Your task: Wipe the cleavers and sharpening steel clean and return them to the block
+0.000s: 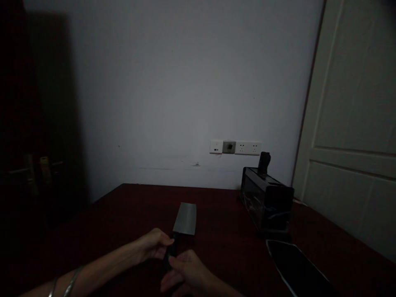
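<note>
A cleaver (185,219) with a broad grey blade lies over the dark red table (130,214), its blade pointing away from me. My left hand (154,244) is closed on its dark handle (171,250). My right hand (182,272) sits just below and right of the handle, fingers curled against its near end. A bangle shows on my left wrist.
A black knife block (266,203) with one handle sticking out stands at the table's back right. A dark flat tablet-like slab (297,268) lies in front of it. Wall sockets (235,147) sit on the pale wall, and a white door (352,123) is to the right.
</note>
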`<state>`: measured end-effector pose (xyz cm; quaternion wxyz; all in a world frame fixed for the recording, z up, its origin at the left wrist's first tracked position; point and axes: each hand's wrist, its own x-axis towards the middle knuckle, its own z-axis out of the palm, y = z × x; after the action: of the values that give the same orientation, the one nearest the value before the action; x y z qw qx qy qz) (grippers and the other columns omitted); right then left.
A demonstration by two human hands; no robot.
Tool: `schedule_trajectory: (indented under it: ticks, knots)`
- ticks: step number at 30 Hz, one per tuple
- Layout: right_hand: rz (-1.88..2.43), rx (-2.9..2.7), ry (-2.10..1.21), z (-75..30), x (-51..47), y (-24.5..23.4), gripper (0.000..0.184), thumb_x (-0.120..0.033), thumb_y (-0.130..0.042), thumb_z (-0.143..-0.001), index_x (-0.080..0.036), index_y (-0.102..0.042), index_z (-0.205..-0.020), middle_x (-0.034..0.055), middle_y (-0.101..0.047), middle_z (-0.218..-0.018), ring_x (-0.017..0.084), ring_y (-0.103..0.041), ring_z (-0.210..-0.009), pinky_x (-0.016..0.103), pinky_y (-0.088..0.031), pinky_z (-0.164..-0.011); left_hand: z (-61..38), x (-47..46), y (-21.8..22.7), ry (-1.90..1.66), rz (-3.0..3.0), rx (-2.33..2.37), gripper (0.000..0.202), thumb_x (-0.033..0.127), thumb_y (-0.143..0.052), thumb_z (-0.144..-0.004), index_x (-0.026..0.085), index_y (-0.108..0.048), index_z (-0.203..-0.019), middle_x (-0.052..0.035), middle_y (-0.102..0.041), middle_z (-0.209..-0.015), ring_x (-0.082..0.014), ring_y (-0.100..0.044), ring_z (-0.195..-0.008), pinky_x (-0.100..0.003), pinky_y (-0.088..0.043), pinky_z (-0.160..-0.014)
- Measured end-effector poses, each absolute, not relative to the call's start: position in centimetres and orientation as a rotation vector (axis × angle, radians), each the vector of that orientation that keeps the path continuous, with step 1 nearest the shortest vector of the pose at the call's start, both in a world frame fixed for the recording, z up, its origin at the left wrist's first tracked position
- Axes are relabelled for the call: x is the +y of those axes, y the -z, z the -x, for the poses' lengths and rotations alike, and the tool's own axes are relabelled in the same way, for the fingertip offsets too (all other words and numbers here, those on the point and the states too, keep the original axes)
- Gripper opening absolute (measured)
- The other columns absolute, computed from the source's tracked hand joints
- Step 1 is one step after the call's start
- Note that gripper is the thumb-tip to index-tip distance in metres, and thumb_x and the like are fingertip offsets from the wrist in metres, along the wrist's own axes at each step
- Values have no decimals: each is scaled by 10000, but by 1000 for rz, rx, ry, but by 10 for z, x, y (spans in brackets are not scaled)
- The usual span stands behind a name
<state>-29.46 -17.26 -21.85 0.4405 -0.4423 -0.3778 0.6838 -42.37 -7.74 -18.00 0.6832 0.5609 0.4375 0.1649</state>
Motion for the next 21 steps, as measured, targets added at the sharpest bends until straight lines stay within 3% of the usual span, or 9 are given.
schedule_trajectory:
  ticks: [4, 8, 15, 21]
  knots:
    - [1077, -939, -1709, 294, -171, 219, 539, -467, -566, -775, -69, -318, -1042, 112, -669, -676, 216, -669, -590, 264, -476, -452, 423, -76, 180, -370, -1238, 995, 351, 351, -799, -416, 104, -580, -533, 4, -539, -523, -81, -494, -487, -213, -414, -538]
    - [1084, -927, -1714, 295, -173, 212, 537, -467, -570, -774, -70, -326, -1041, 104, -669, -664, 202, -662, -578, 251, -469, -441, 424, -74, 182, -355, -1231, 971, 335, 339, -796, -435, 102, -582, -537, 2, -540, -524, -80, -492, -490, -214, -423, -545]
    - [1178, -891, -1705, 296, -178, 200, 214, -232, -305, -938, -61, -296, -1067, 72, -660, -631, 149, -645, -532, 231, -463, -455, 424, -70, 186, -349, -1228, 963, 332, 345, -793, -464, 115, -561, -526, 5, -543, -508, -86, -503, -483, -211, -424, -533]
    - [1161, -877, -1702, 297, -177, 204, 380, -362, -457, -878, -69, -298, -1061, 85, -664, -640, 179, -654, -547, 251, -471, -464, 425, -70, 184, -312, -1237, 941, 337, 357, -791, -480, 115, -563, -534, 8, -533, -500, -86, -499, -472, -215, -433, -528]
